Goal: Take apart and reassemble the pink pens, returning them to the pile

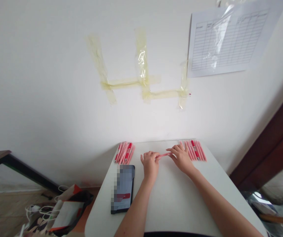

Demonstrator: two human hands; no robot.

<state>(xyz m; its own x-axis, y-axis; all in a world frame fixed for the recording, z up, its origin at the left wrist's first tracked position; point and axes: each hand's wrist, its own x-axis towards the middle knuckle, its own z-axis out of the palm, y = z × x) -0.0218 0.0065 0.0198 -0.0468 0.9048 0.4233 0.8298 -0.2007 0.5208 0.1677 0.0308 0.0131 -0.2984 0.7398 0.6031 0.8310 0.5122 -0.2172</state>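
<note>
My left hand (151,164) and my right hand (181,157) hold a slim pink pen (164,154) between them, one at each end, over the white table. Fingers of both hands are pinched around it, and its ends are hidden by the fingertips. Just beyond my right hand lies a row of pink pens (200,151), one with dark red parts; my fingers cover part of that row. At the table's far left corner rests another bunch of pink pens (124,153), a few with red parts.
A phone (124,187) lies on the left of the white table (176,204). The table's far edge meets a wall with yellowed tape (142,62) and a printed sheet (227,42). Bags and cables (64,207) sit on the floor at left; dark wood (267,148) stands at right.
</note>
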